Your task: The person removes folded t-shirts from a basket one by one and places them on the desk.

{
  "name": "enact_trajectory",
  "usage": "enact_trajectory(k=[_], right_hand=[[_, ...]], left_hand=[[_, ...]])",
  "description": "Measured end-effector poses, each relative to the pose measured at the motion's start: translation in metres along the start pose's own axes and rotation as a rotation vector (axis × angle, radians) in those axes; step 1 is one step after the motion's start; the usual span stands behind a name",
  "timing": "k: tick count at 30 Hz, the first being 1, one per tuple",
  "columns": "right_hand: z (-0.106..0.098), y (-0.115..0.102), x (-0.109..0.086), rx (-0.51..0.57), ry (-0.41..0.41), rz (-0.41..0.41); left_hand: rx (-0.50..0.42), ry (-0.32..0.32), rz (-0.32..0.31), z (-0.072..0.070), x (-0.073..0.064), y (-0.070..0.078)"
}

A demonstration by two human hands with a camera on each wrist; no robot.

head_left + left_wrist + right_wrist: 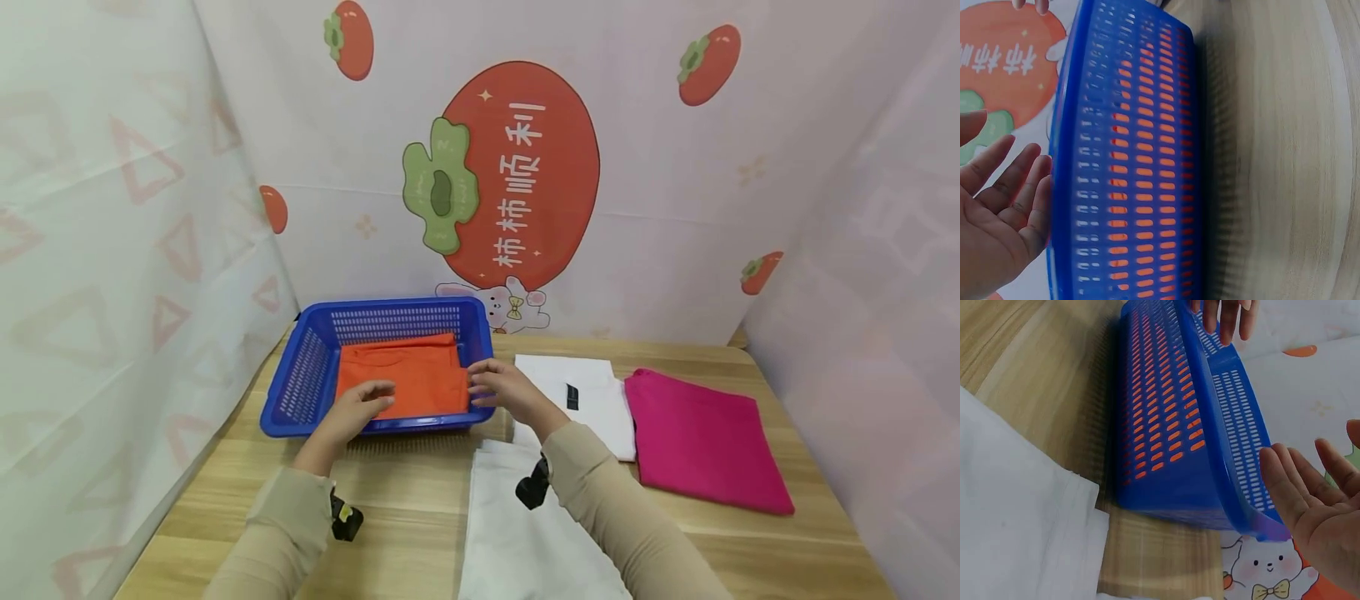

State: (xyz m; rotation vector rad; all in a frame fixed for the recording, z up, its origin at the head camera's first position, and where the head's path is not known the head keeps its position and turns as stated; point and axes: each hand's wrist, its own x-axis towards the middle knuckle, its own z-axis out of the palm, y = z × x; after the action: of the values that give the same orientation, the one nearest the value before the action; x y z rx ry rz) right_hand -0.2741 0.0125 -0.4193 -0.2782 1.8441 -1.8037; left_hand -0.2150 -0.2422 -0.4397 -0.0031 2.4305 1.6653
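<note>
A blue plastic basket (pixel 375 423) with slotted walls holds a folded orange cloth (pixel 408 379), whose colour shows through the slots in both wrist views. Above the basket's near left part is my left hand (pixel 362 407), fingers slightly bent and nothing in them. My right hand (pixel 508 390) hovers by the basket's right rim, its fingers loosely spread and holding nothing. In the left wrist view the left hand (pixel 1004 219) lies close to the rim; contact cannot be told. The right wrist view has the right hand (pixel 1322 500) beside the basket's corner.
Right of the basket lies a folded white garment (pixel 592 417) with a dark label. A pink folded cloth (pixel 708 442) is at the far right. Nearer, a white cloth (pixel 517 533) lies partly under the right forearm. Printed curtains (pixel 637 275) enclose the wooden table (pixel 397 517).
</note>
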Motion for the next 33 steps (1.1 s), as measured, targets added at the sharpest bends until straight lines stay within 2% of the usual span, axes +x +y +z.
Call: enact_trajectory(k=[7,10,12,14,15,16,19,21,22,25,26,27,28,29,30,32,33], right_hand=[[0.013,0.001,0.031,-0.017,0.107,0.142],[0.018,0.003,0.042,-0.043,0.125,0.176],[0.022,0.003,0.045,-0.083,0.131,0.187],[0.03,-0.007,0.04,-0.119,0.139,0.213],[0.034,-0.011,0.037,-0.138,0.14,0.227],[0.037,-0.014,0.035,-0.153,0.143,0.25],[0.043,-0.01,0.044,-0.197,0.156,0.315],[0.042,0.005,0.059,-0.262,0.16,0.32],[0.037,0.024,0.077,-0.292,0.156,0.32],[0.025,0.077,0.125,-0.322,0.143,0.297],[0.025,0.081,0.128,-0.334,0.152,0.294],[0.024,0.089,0.137,-0.319,0.155,0.303],[0.024,0.096,0.143,-0.304,0.151,0.31],[0.028,0.086,0.131,-0.279,0.158,0.311],[0.032,0.077,0.122,-0.276,0.163,0.315],[0.042,0.049,0.096,-0.234,0.19,0.351],[0.042,0.047,0.094,-0.209,0.186,0.362]], left_hand=[[-0.05,0.067,-0.11,-0.014,0.025,-0.016],[-0.058,0.072,-0.148,-0.02,0.029,-0.016],[-0.049,0.067,-0.154,-0.024,0.032,-0.018],[-0.025,0.065,-0.158,-0.026,0.035,-0.019],[-0.009,0.062,-0.137,-0.031,0.042,-0.03],[0.018,0.07,-0.143,-0.031,0.044,-0.032],[0.083,0.105,-0.2,-0.036,0.059,-0.047],[0.113,0.132,-0.241,-0.043,0.078,-0.073],[0.131,0.161,-0.267,-0.046,0.088,-0.089],[0.159,0.222,-0.26,-0.065,0.13,-0.164],[0.174,0.247,-0.262,-0.07,0.14,-0.183],[0.181,0.26,-0.27,-0.073,0.145,-0.195],[0.176,0.26,-0.285,-0.075,0.146,-0.198],[0.167,0.246,-0.324,-0.073,0.14,-0.189],[0.146,0.232,-0.369,-0.07,0.132,-0.173],[0.098,0.2,-0.426,-0.061,0.108,-0.129],[0.063,0.175,-0.455,-0.057,0.096,-0.107]])
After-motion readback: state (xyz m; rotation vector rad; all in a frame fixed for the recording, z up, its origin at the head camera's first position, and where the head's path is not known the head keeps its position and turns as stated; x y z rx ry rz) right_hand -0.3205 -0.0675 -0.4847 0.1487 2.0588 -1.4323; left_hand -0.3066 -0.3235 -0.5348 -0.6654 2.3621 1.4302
